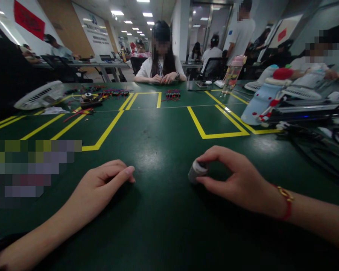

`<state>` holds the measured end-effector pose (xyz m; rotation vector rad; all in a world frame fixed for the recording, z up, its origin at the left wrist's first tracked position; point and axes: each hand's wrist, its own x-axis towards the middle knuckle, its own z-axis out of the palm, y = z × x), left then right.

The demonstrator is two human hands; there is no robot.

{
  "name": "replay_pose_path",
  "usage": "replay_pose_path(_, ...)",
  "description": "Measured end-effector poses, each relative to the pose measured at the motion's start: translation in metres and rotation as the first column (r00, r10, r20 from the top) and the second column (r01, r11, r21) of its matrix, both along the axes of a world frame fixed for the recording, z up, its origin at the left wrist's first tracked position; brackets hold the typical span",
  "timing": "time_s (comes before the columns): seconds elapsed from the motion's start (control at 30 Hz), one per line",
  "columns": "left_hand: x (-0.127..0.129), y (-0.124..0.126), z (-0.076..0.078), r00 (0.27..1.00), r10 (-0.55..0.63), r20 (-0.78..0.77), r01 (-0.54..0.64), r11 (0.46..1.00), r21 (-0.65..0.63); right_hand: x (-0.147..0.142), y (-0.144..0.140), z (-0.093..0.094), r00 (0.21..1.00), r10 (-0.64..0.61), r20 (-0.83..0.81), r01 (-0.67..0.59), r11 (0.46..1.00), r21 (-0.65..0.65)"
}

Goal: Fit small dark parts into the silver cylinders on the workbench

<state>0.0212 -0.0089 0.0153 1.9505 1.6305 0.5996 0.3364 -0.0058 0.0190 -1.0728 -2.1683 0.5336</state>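
Observation:
A small grey cylinder (197,171) with a paler band round its upper part stands slightly tilted at the table's middle. My right hand (233,177) grips it from the right, thumb low on its near side and index finger over its top; the other fingers are mostly hidden. To the left, apart from the cylinder, my left hand (107,178) rests on the dark green table (158,226). Its fingers are curled under and the thumb lies along the index finger, with nothing visible in them.
Yellow tape (224,134) marks the table. A blue bottle (260,103), a clear bottle (234,75) and black cables (307,146) are at right. White fan (39,98) and wired parts (115,92) lie at left. Across the table sits a person (160,64), hands near small parts.

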Motion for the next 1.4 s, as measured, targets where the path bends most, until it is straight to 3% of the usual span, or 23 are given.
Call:
replay_pose_path(0.1,0.0,0.001,-0.004,0.999,-0.03,-0.01,0.031,0.999,0.032,-0.022,-0.004,-0.007,0.995,0.1,-0.025,-0.1,0.995,-0.03)
replay_pose_path(0.2,0.007,0.001,-0.004,0.998,-0.066,-0.006,0.066,0.995,0.079,-0.026,-0.003,-0.016,0.994,0.1,-0.041,-0.102,0.994,-0.032)
replay_pose_path(0.37,0.049,0.001,0.012,0.974,-0.223,0.034,0.208,0.946,0.248,-0.024,-0.003,-0.027,0.998,0.02,-0.065,-0.025,0.998,-0.065)
replay_pose_path(0.47,0.075,0.003,0.023,0.941,-0.338,0.007,0.322,0.903,0.283,-0.023,-0.003,-0.028,0.998,0.013,-0.053,-0.016,0.998,-0.057)
replay_pose_path(0.57,0.086,0.006,0.027,0.943,-0.333,-0.005,0.319,0.899,0.3,-0.023,-0.002,-0.027,0.999,0.011,-0.05,-0.014,0.997,-0.075)
replay_pose_path(0.77,0.086,0.008,0.028,0.937,-0.349,-0.008,0.34,0.908,0.246,-0.024,-0.003,-0.027,0.997,0.037,-0.069,-0.043,0.995,-0.09)
replay_pose_path(0.93,0.079,0.008,0.027,0.965,-0.255,0.066,0.226,0.93,0.289,-0.024,-0.005,-0.022,0.999,0.02,-0.027,-0.021,0.998,-0.062)
replay_pose_path(1.07,0.074,0.009,0.01,0.951,-0.307,0.031,0.299,0.942,0.152,-0.024,-0.005,-0.02,1.0,-0.013,-0.02,0.013,1.0,-0.015)
replay_pose_path(1.2,0.079,0.009,-0.009,0.924,-0.381,-0.04,0.383,0.919,0.093,-0.025,-0.005,-0.023,0.999,-0.035,-0.037,0.034,0.999,-0.023)
replay_pose_path(1.4,0.072,0.008,-0.003,0.928,-0.37,-0.039,0.372,0.925,0.077,-0.021,-0.003,-0.016,0.994,-0.089,-0.069,0.089,0.996,-0.007)
